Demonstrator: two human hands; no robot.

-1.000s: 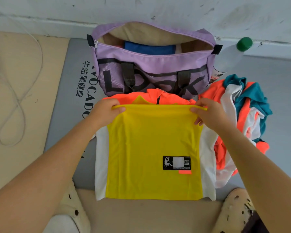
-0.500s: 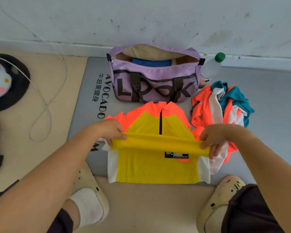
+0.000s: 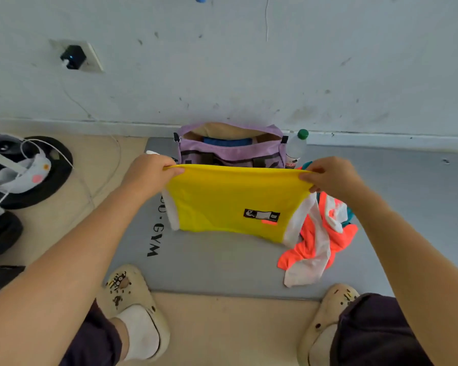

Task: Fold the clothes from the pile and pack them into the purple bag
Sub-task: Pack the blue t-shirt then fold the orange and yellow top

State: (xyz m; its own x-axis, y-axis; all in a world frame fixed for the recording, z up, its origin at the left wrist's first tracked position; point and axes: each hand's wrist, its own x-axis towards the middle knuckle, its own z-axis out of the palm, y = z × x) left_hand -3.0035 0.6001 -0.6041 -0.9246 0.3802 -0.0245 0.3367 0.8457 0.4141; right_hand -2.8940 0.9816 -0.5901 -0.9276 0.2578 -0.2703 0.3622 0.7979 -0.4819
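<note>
Yellow stretch fabric forms the main panel of the folded sports shirt (image 3: 222, 204), which also carries white side panels and a small black rectangular label near its lower right. We hold this shirt raised above the grey foam gym mat (image 3: 222, 262), with its upper folded edge stretched level between both hands. Our left hand (image 3: 150, 171) pinches the upper left corner with curled fingers, and our right hand (image 3: 331, 177) pinches the upper right corner in the same way. Behind the shirt, the purple fabric duffel bag (image 3: 230, 151) stands open against the wall, and a blue folded garment (image 3: 226, 141) lies inside it. A clear plastic bottle with a green cap (image 3: 296, 147) stands just beside the bag's right end. The pile of orange, white and teal clothes (image 3: 320, 233) lies on the mat at the right, partly covered by the shirt's right edge. Two beige clog shoes (image 3: 132, 299) rest at the mat's near edge.
</note>
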